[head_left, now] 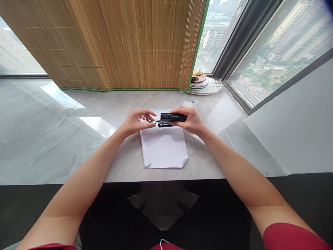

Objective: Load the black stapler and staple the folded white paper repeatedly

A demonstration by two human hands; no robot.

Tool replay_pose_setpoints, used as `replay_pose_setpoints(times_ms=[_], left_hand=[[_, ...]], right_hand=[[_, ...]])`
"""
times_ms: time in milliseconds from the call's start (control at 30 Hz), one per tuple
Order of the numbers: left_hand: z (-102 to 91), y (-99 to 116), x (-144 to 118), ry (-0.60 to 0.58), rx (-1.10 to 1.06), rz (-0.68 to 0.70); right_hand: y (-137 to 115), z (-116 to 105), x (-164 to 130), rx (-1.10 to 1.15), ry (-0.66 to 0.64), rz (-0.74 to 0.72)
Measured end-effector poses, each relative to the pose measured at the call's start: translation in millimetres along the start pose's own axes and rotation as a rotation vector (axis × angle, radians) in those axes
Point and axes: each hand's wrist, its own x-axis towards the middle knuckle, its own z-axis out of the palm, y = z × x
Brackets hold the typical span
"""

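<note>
A black stapler (171,117) is level above the white paper, its front end pointing left. My right hand (191,119) is wrapped round its rear half. A narrow silvery metal strip (152,122) sticks out of the stapler's left end. My left hand (137,121) has this strip between thumb and curled fingers, with the index finger raised above it. Whether the strip is a row of staples or part of the stapler is too small to tell. Under both hands lies a stack of white paper (165,149), with its lower corners folded.
Behind the right hand, a small clear packet (191,103) lies on the grey marble-look counter (125,156). Stacked plates (205,86) stand in the far right corner by the window. A bamboo blind (130,45) hangs down to the counter's back.
</note>
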Motion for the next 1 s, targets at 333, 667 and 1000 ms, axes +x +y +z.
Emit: replay_pose_setpoints(times_ms=[333,667,1000], left_hand=[[-4.0,-2.8,-3.3,0.021,-0.003,0.080],[9.9,2.9,0.0,-0.109,-0.014,0.298],[9.8,-4.1,2.2,0.017,0.032,0.245]], right_hand=[[7.4,-17.3,4.3,0.129,-0.020,0.026],[-11.7,15.9,-5.5,0.156,-0.185,-0.140],[-13.3,16.2,-3.3,0.138,-0.106,-0.113]])
